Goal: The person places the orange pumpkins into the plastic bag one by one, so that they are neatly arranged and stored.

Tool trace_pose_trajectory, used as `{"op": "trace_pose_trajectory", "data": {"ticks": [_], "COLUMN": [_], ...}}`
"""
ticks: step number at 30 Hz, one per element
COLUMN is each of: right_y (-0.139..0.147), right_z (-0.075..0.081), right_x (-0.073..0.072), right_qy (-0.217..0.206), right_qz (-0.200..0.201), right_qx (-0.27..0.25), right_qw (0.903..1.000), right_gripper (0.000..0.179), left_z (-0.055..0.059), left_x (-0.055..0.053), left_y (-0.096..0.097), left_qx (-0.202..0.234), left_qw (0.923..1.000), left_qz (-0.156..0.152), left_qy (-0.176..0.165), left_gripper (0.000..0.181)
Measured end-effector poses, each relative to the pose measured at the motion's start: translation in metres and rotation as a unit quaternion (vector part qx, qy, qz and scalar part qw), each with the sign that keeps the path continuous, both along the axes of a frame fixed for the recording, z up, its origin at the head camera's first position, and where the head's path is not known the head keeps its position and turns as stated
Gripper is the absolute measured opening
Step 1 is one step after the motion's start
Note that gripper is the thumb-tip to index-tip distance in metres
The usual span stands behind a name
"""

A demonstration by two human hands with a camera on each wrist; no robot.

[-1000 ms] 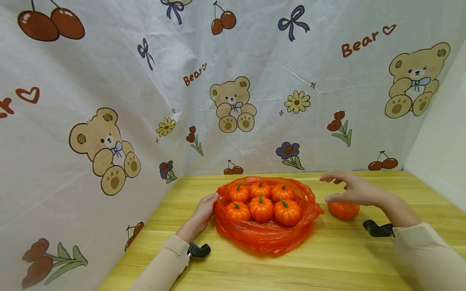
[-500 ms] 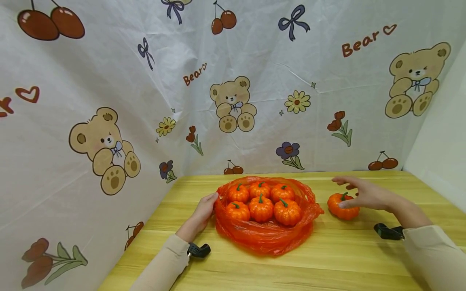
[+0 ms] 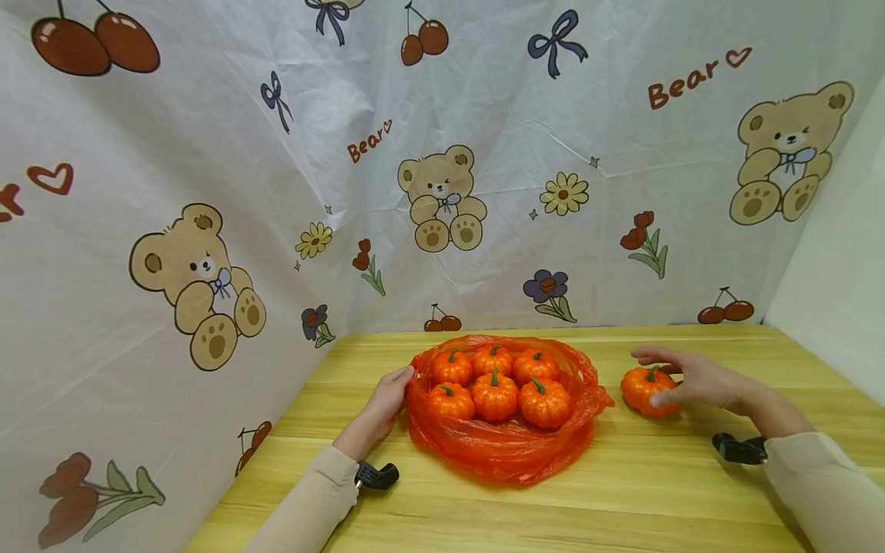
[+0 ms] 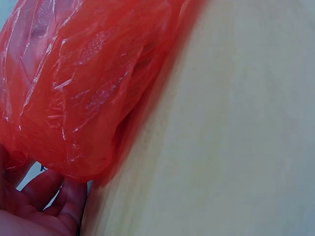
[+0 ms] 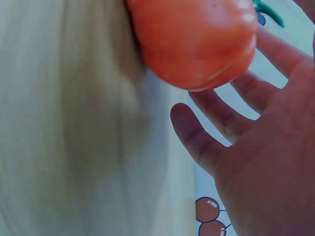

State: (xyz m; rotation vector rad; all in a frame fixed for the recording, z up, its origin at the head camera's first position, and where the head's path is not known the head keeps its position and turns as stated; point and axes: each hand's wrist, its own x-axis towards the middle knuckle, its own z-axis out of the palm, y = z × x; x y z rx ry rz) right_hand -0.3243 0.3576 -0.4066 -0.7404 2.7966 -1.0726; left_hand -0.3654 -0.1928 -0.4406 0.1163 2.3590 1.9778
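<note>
A red plastic bag (image 3: 498,453) stands with its mouth spread wide, holding several small orange pumpkins (image 3: 495,396) with green stems. At its left rim my left hand (image 3: 387,399) pinches the plastic; the left wrist view shows curled fingers (image 4: 69,201) against the bag's edge. To the right of the bag, a single pumpkin (image 3: 639,390) sits on the table. My right hand (image 3: 712,384) is around that pumpkin's right side, thumb in front and fingers behind. In the right wrist view the fingers (image 5: 216,115) are spread and relaxed beside the pumpkin.
The wooden table (image 3: 484,522) meets a white patterned cloth (image 3: 498,253) at the back and left. A plain white wall (image 3: 836,292) rises on the right. Black wrist devices (image 3: 738,448) sit below both hands.
My right hand has moved right from above the lone pumpkin, then lowered around its right side. The left hand and the bag have stayed where they were.
</note>
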Motion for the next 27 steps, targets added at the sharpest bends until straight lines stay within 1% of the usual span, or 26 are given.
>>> {"op": "trace_pose_trajectory", "data": {"ticks": [8, 17, 27], "right_y": [0.0012, -0.0009, -0.0002], "right_z": [-0.0065, -0.0074, -0.0081], "right_x": [-0.0024, -0.0007, -0.0012], "right_qy": [-0.026, -0.054, -0.063], "right_qz": [-0.010, -0.001, -0.003], "right_qx": [0.016, 0.010, 0.006], "right_qw": [0.9995, 0.9985, 0.9980], "right_gripper": [0.081, 0.087, 0.088], "left_z": [0.0009, -0.0003, -0.0020], "left_x": [0.0000, -0.0017, -0.0021], "left_y": [0.0005, -0.0003, 0.0006], "left_qx": [0.000, 0.007, 0.009], "left_qw": [1.0000, 0.9999, 0.9999], "left_qz": [0.002, -0.006, -0.007], "left_qy": [0.003, -0.006, -0.002], "left_gripper": [0.050, 0.053, 0.054]}}
